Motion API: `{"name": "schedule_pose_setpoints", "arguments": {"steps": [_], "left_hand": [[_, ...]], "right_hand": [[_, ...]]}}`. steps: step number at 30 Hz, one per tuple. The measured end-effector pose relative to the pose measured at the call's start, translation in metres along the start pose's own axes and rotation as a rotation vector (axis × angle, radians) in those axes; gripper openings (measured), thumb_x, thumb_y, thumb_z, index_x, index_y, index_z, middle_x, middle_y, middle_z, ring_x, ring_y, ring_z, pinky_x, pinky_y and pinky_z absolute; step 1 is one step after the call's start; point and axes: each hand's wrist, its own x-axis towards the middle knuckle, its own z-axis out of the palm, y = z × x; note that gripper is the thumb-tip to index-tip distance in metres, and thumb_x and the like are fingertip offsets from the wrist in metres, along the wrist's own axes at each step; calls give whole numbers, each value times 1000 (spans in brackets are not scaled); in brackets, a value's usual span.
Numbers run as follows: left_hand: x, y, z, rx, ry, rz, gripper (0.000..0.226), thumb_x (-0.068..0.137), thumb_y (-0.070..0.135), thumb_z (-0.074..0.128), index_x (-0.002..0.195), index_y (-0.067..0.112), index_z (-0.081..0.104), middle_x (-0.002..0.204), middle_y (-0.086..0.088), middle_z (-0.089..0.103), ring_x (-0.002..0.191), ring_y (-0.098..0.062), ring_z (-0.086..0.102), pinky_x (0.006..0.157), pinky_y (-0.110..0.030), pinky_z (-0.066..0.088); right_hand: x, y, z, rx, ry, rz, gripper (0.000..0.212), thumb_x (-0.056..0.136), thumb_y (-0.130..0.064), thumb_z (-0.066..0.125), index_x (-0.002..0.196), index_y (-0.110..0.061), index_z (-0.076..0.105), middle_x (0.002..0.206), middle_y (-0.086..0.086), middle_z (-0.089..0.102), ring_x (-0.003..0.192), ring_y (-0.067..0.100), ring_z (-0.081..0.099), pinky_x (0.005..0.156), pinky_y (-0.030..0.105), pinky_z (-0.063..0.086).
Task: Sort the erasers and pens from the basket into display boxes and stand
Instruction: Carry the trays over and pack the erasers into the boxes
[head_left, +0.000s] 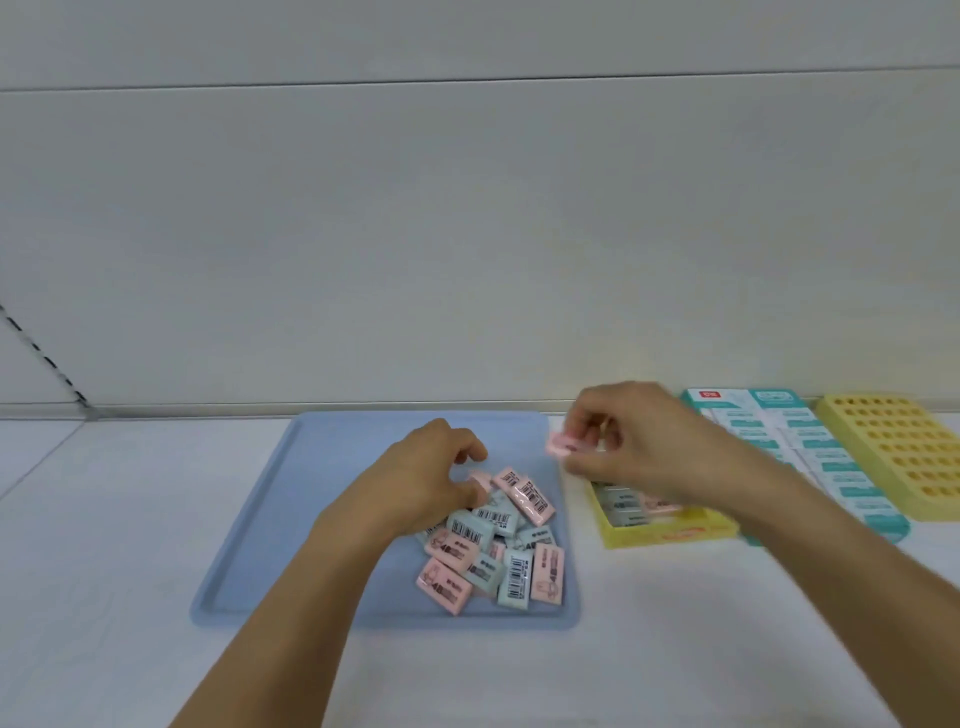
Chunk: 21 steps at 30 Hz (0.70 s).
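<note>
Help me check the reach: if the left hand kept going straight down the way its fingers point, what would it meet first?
Probably the pink eraser under the left hand's fingertips, atop the eraser pile on the blue tray; depth is unclear.

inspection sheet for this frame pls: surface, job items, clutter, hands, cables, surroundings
Surface: white tabletop.
Job's things: blue tray holding a pile of pink and pale blue erasers; yellow display box partly filled; teal display box with white erasers; yellow holed stand, no pens visible.
Clutter: nothing seen.
Hands: left hand curled over the pile, grip unclear; right hand pinches a pink eraser.
Cables: nothing seen.
Surroundings: plain pale wall panels.
</note>
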Motion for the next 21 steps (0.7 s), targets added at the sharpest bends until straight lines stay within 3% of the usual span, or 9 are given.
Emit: {"name": "schedule_pose_setpoints", "arguments": {"steps": [5,8,11,14,21], "left_hand": [[4,4,-1,-69,77,28,24,89,19,66,112,28,64,95,11,55,80,-6,55,72,-21,46],[5,23,3,-372,176,93,15,92,17,63,102,27,68,89,5,59,69,-2,54,63,-13,46],[-1,48,16,-589,71,183,16,92,13,64,102,23,71,86,3,58,65,-2,53,59,-11,46],[-3,66,35,-550,-41,238,17,90,12,66,99,24,72,82,6,61,67,-6,54,62,-18,49],[-2,71,54,-488,-55,227,19,88,13,68,100,28,71,80,7,61,69,-10,58,71,-29,56]], "right_hand": [[-29,31,-37,-355,-240,100,14,81,-37,69,90,-30,62,86,-15,57,79,1,51,71,22,43],[-33,35,-28,-489,-352,106,19,85,-34,64,102,-27,62,98,-10,58,92,11,55,81,29,47],[-31,35,-26,-519,-372,88,19,85,-26,63,104,-23,64,100,-7,57,94,15,56,79,30,46],[-28,36,-25,-513,-393,86,22,86,-17,60,105,-25,66,97,-6,54,93,16,57,76,28,46],[-30,36,-27,-439,-372,75,26,89,-14,57,108,-26,70,106,-10,64,87,6,51,84,25,48]]}}
